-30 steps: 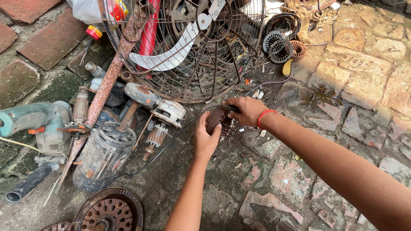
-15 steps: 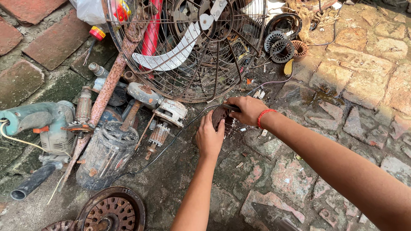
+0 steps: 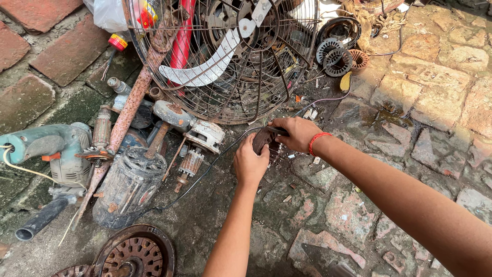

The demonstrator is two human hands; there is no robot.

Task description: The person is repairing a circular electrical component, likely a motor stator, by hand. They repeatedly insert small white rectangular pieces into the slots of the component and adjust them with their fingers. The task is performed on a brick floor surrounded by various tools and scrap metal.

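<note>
My left hand [image 3: 250, 163] and my right hand [image 3: 294, 133] both grip a small dark round motor part [image 3: 263, 140] just above the brick floor. A thin black wire [image 3: 220, 154] runs from that part to the left. A red band circles my right wrist [image 3: 318, 142]. Most of the part is hidden by my fingers. A rusty wire fan guard [image 3: 225, 56] with a pale blade stands just beyond my hands.
Left of my hands lie a rusty armature [image 3: 189, 165], a grey motor housing [image 3: 128, 187], a teal power tool [image 3: 48, 149] and a rusty pipe [image 3: 128, 118]. A round rusted cover [image 3: 134, 253] sits at the bottom left. Stator rings [image 3: 335, 51] lie behind.
My hands stay on the dark part with only slight shifts of the fingers. The view has shifted a little to the right.
</note>
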